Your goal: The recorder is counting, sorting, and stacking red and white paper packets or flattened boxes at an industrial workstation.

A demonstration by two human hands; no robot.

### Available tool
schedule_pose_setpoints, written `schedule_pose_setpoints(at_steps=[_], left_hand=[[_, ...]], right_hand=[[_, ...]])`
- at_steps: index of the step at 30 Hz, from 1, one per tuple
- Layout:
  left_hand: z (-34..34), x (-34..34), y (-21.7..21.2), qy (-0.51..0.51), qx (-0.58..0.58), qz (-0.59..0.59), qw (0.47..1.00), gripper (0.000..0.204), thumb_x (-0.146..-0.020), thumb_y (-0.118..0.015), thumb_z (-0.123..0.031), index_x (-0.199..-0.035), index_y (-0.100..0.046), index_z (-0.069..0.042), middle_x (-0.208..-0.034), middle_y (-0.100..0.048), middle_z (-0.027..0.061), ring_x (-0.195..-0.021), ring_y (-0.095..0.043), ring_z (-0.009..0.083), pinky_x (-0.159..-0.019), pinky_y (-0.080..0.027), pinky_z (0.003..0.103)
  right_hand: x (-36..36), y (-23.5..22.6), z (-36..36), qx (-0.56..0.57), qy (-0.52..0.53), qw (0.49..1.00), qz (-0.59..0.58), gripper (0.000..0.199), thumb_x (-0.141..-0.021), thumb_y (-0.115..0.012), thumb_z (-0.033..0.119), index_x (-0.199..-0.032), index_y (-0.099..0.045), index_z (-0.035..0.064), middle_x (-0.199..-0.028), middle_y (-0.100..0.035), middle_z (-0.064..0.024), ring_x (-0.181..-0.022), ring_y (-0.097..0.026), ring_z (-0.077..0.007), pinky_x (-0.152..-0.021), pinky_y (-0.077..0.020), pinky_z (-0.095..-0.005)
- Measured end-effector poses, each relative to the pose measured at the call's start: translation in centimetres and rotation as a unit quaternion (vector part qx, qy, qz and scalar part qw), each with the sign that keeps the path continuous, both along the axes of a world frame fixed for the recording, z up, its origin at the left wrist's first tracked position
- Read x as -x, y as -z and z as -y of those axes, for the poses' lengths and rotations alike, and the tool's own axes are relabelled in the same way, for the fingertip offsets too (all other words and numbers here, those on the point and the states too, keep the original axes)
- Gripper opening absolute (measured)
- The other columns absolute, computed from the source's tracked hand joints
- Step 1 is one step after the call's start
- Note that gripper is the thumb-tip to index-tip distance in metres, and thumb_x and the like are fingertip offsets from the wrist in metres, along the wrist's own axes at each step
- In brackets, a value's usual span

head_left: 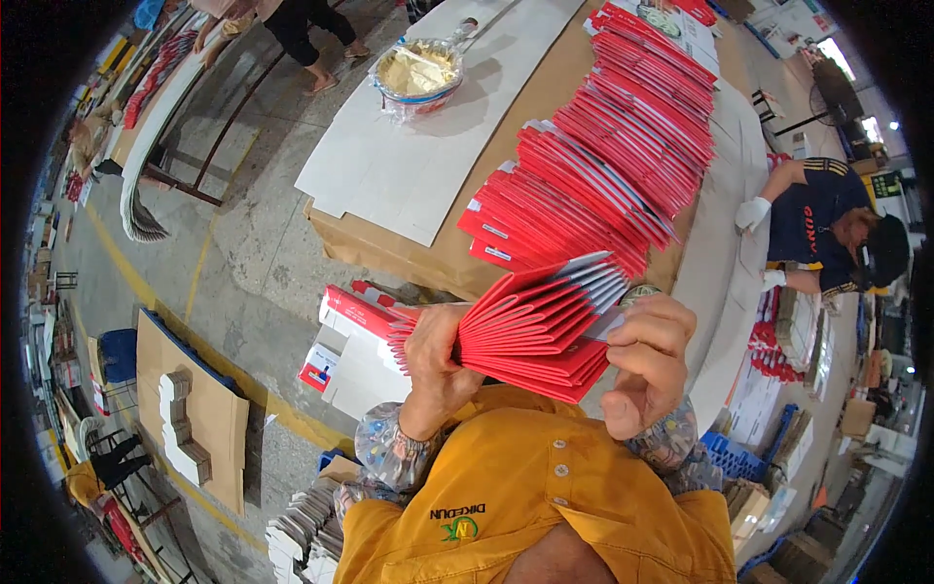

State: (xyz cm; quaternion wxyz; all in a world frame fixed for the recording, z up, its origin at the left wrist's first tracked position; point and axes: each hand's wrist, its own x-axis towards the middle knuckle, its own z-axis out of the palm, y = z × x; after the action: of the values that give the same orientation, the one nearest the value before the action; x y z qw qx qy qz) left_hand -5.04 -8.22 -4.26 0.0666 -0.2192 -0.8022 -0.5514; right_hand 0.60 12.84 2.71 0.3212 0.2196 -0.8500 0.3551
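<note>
My left hand [434, 362] is closed round one end of a thick fan of red folded cardboard sleeves [525, 336], held in front of my chest. The sleeves spread apart toward the right, some showing grey-white printed parts. At their right edge is my right hand [650, 365], its fingers curled and the thumb apart from them. Nothing shows between that thumb and the fingers; whether a fingertip touches a sleeve is hard to tell. Just beyond, long overlapping rows of similar red sleeves [623, 127] lie on the brown cardboard-covered table [375, 238].
A plastic-lined bowl of pale paste [418, 73] stands on a white board [389, 156] at the far left of the table. More red and white cartons [355, 326] lie beside my left forearm. On the right, a co-worker in white gloves [752, 214] stands across the table.
</note>
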Motion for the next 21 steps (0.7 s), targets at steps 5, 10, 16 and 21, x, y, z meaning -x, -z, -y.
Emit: schedule_pose_setpoints(at_steps=[5,10,16,21], left_hand=[[-0.6,-0.1,-0.3,0.007,0.003,-0.018,1.000,0.031,-0.065,-0.074,-0.010,-0.093,-0.062,-0.001,-0.083,-0.062,0.0136,-0.078,-0.060,0.0332,-0.071,-0.046,0.037],[-0.8,-0.2,-0.2,0.013,0.022,-0.046,0.999,0.034,-0.068,-0.078,-0.013,-0.093,-0.061,0.000,-0.080,-0.061,0.0129,-0.072,-0.059,0.0282,-0.066,-0.046,0.032],[-1.2,-0.4,-0.4,0.012,0.025,-0.049,0.998,0.035,-0.067,-0.078,-0.013,-0.094,-0.062,0.000,-0.081,-0.062,0.0131,-0.074,-0.060,0.0293,-0.067,-0.047,0.033],[-1.1,-0.6,-0.3,0.012,0.028,-0.049,0.998,0.036,-0.066,-0.078,-0.015,-0.094,-0.062,-0.001,-0.081,-0.062,0.0127,-0.074,-0.060,0.0307,-0.067,-0.047,0.034]], right_hand=[[0.1,-0.7,-0.6,-0.030,0.021,0.999,0.015,0.048,-0.078,-0.064,0.035,-0.114,-0.061,0.0035,-0.094,-0.052,-0.0084,-0.085,-0.047,-0.0268,-0.080,-0.0412,-0.0415],[0.0,-0.9,-1.4,-0.052,0.011,0.998,0.027,0.047,-0.082,-0.062,0.037,-0.116,-0.061,0.0045,-0.096,-0.050,-0.0073,-0.087,-0.045,-0.0255,-0.080,-0.0409,-0.0411],[-0.2,-0.6,-1.8,-0.034,0.004,0.999,0.017,0.040,-0.081,-0.064,0.037,-0.108,-0.062,0.0073,-0.096,-0.049,-0.0062,-0.090,-0.045,-0.0258,-0.082,-0.0400,-0.0413],[-0.4,-0.4,-1.8,-0.029,0.010,0.999,0.014,0.036,-0.079,-0.064,0.036,-0.104,-0.061,0.0093,-0.102,-0.050,-0.0072,-0.094,-0.046,-0.0280,-0.086,-0.0391,-0.0418]])
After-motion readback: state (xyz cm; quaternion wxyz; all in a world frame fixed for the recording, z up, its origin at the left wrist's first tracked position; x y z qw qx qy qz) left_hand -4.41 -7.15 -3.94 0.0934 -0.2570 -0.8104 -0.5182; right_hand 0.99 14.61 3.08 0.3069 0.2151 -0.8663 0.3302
